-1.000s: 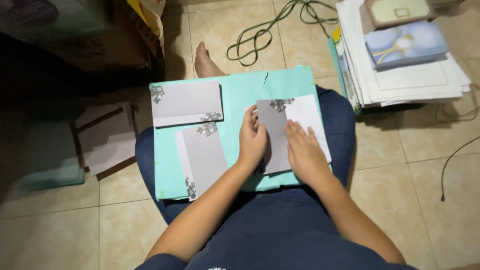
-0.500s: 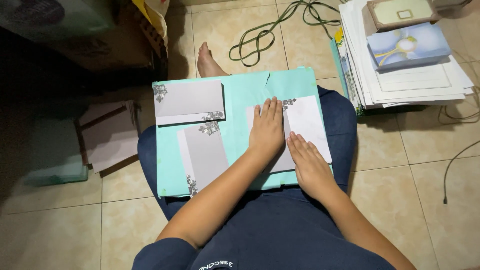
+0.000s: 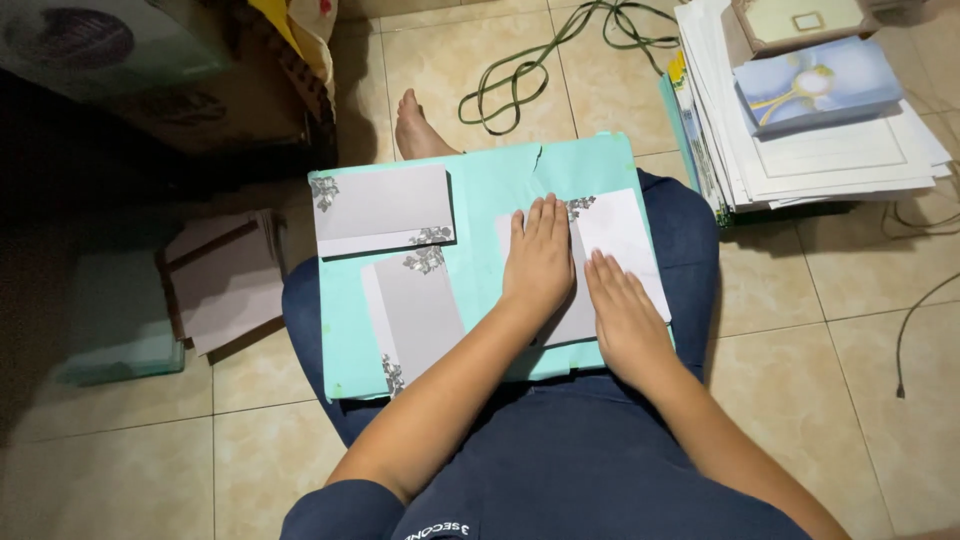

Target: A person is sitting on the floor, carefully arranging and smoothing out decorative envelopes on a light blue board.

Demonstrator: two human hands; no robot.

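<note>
A turquoise board (image 3: 480,180) lies across my lap. On its right part lies a grey and white folded card (image 3: 625,235) with a leafy silver corner print. My left hand (image 3: 540,260) presses flat on the card's left half, fingers together and pointing away from me. My right hand (image 3: 620,315) lies flat on the card's lower right part, fingers slightly spread. Two more grey cards rest on the board: one (image 3: 380,208) at the top left, one (image 3: 412,310) below it, tilted.
A tall stack of white sheets and boxed cards (image 3: 820,110) stands on the tiled floor at the right. A green cord (image 3: 540,70) loops ahead, near my bare foot (image 3: 415,125). More grey cards (image 3: 225,280) and a pale green box (image 3: 115,320) lie at the left.
My left hand has slid up along the card's left half, flattening it. My right hand has shifted down toward the card's lower edge. The grey flap now lies folded under my hands.
</note>
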